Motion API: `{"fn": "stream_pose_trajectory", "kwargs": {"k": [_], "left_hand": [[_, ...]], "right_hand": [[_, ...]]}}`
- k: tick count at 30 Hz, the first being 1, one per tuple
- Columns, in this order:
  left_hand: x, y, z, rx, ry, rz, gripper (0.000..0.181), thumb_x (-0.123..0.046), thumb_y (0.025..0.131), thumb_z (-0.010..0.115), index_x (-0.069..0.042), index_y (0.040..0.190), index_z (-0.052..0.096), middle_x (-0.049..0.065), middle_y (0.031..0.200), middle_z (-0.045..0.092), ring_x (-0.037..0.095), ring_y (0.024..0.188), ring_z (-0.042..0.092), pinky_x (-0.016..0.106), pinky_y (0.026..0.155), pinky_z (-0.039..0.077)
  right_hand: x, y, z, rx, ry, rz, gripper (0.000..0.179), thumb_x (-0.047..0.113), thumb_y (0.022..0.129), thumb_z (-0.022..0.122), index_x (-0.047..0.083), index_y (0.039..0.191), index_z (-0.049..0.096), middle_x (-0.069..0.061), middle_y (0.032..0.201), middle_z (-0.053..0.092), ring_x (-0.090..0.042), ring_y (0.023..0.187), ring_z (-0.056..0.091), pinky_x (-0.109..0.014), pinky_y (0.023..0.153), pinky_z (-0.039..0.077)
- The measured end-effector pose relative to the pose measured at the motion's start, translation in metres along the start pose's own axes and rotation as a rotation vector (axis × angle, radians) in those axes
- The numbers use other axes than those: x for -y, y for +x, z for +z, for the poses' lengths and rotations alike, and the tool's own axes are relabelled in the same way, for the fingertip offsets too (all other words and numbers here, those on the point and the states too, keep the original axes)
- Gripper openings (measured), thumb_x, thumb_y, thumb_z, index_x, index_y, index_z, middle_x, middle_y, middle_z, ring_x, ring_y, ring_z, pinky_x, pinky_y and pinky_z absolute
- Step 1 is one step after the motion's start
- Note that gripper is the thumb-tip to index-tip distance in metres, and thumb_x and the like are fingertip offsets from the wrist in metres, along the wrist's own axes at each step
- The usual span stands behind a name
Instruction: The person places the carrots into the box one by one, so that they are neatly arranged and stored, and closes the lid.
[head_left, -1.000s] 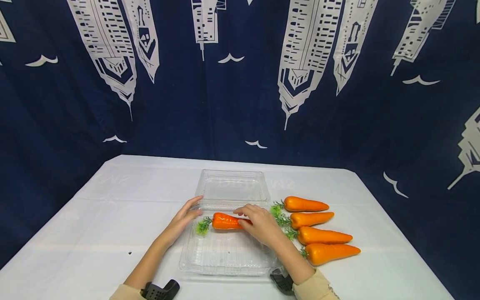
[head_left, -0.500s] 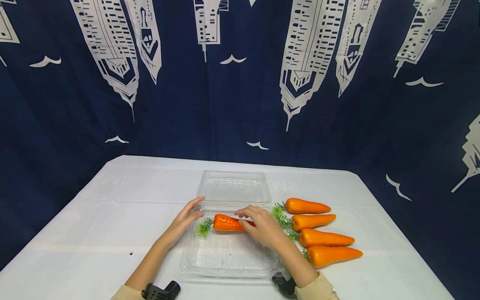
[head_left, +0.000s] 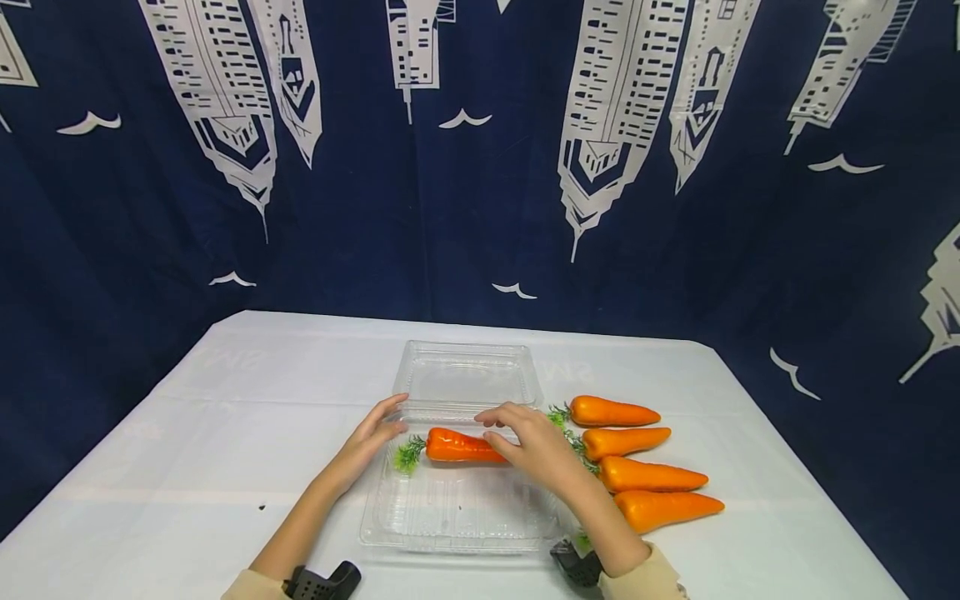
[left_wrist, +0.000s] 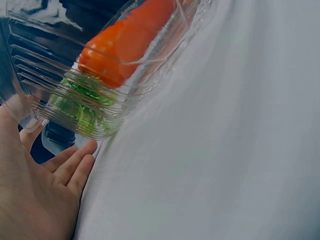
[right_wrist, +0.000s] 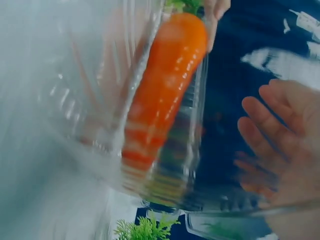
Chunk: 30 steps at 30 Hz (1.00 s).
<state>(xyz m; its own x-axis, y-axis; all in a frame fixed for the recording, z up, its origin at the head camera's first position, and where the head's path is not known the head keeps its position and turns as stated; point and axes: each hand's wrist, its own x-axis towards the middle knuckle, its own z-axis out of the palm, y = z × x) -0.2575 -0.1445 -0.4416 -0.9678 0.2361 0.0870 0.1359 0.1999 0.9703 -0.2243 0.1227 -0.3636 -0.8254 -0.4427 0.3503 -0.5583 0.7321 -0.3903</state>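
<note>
A transparent plastic clamshell box (head_left: 457, 533) lies unfolded on the table, its lid (head_left: 468, 375) leaning back behind it. Along the back of the base lies an orange carrot (head_left: 461, 446) with green leaves pointing left. My left hand (head_left: 363, 446) rests at the box's left rim near the hinge; in the left wrist view its fingers (left_wrist: 75, 167) extend loosely by the ribbed wall. Just above the carrot's tip hovers my right hand (head_left: 532, 442), with relaxed fingers and nothing held. The right wrist view shows these fingers (right_wrist: 262, 125) apart from the carrot (right_wrist: 167, 80).
Several more carrots (head_left: 652, 475) lie in a column right of the box, leaves toward it, partly hidden by my right forearm. A white cloth (head_left: 187, 450) covers the table, with a small dark speck (head_left: 262, 507) at left. A navy patterned curtain (head_left: 450, 208) hangs behind.
My right hand has come off the carrot and lifted slightly up and to the right. More of the carrot's tip shows now. The left hand and the box stay in place.
</note>
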Motion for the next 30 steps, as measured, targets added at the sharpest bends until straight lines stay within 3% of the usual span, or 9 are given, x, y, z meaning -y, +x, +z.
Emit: {"fn": "stream_pose_trajectory", "kwargs": {"k": [13, 20, 26, 30], "left_hand": [[0.002, 0.000, -0.001, -0.005, 0.006, 0.001, 0.049, -0.033, 0.090, 0.049, -0.027, 0.137, 0.035, 0.013, 0.145, 0.030, 0.033, 0.134, 0.029, 0.059, 0.107, 0.021], [0.002, -0.001, 0.000, -0.007, -0.005, -0.004, 0.048, -0.032, 0.090, 0.050, -0.030, 0.136, 0.036, 0.011, 0.146, 0.030, 0.032, 0.134, 0.029, 0.057, 0.108, 0.022], [0.001, -0.001, -0.001, -0.003, -0.012, 0.005, 0.048, -0.029, 0.091, 0.049, -0.028, 0.137, 0.035, 0.012, 0.146, 0.029, 0.032, 0.134, 0.029, 0.055, 0.108, 0.023], [0.000, 0.000, -0.002, 0.010, -0.003, 0.017, 0.048, -0.030, 0.092, 0.048, -0.027, 0.137, 0.034, 0.013, 0.146, 0.027, 0.034, 0.134, 0.028, 0.056, 0.108, 0.023]], "right_hand": [[-0.003, -0.011, -0.005, -0.049, -0.042, 0.000, 0.019, 0.027, 0.085, 0.061, 0.024, 0.104, 0.065, 0.011, 0.103, 0.065, -0.011, 0.101, 0.060, -0.036, 0.088, 0.049], [-0.005, -0.018, -0.007, -0.093, -0.077, 0.020, 0.019, 0.028, 0.084, 0.063, 0.025, 0.103, 0.065, 0.013, 0.102, 0.065, -0.008, 0.094, 0.060, -0.032, 0.080, 0.050], [-0.006, -0.024, -0.010, -0.137, -0.090, 0.012, 0.020, 0.026, 0.083, 0.065, 0.026, 0.102, 0.065, 0.013, 0.101, 0.066, -0.013, 0.096, 0.061, -0.041, 0.089, 0.047], [-0.008, -0.028, -0.012, -0.168, -0.109, -0.014, 0.020, 0.024, 0.082, 0.066, 0.025, 0.101, 0.065, 0.012, 0.100, 0.065, -0.014, 0.099, 0.061, -0.040, 0.089, 0.047]]}}
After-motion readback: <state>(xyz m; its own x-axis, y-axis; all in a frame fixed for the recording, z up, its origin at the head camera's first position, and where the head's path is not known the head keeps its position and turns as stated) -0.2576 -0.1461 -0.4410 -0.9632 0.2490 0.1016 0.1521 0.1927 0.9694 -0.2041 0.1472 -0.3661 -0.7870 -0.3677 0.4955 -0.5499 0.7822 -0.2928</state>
